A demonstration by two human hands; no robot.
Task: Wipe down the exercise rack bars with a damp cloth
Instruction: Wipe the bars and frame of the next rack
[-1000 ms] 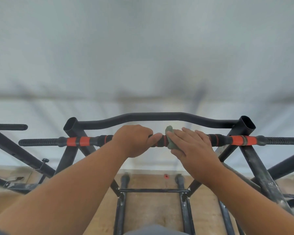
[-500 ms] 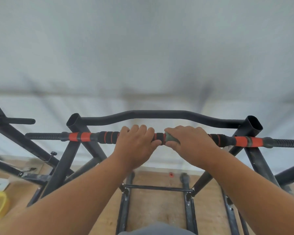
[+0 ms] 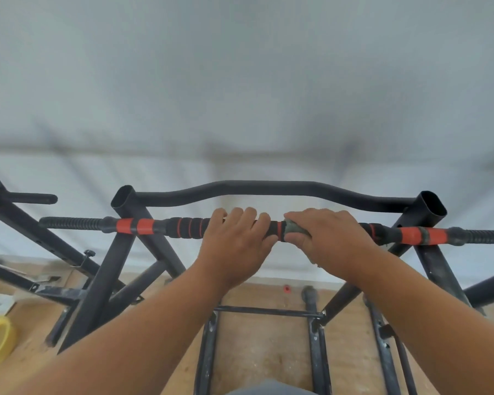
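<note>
Wall [image 3: 240, 81] behind—hands [image 3: 237, 243] perhaps crowd bar [image 3: 183, 228].

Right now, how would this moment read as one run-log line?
step: wiping padded bar | left hand: grips bar bare | right hand: wraps cloth round bar | curved top bar: untouched

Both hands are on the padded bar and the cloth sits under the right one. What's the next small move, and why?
Probably slide the right hand and its grey-green cloth rightward along the padded bar, toward the orange band. The left hand grips the bar beside the cloth and blocks that way, while the right stretch lies open.
</note>
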